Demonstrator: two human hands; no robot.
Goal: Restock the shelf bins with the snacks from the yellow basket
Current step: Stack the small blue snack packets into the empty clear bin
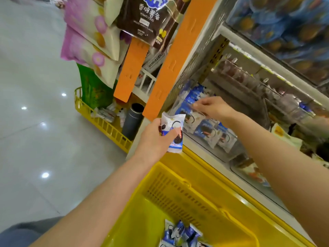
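A yellow basket (179, 191) sits below me, with several blue and white snack packets (179, 234) in its near corner. My left hand (154, 138) grips a few of the same white and blue packets (173, 132) just in front of the shelf. Inside the clear shelf bin (201, 138), my right hand (211, 106) pinches the edge of a packet (190, 98). More such packets (206, 129) stand in rows in that bin.
Orange upright strips (170, 66) frame the shelf's end. A second yellow basket (105, 122) on the floor to the left holds a grey cylinder (132, 120) and small packets. Purple and dark snack bags (92, 32) hang overhead. Other bins (249, 168) run to the right.
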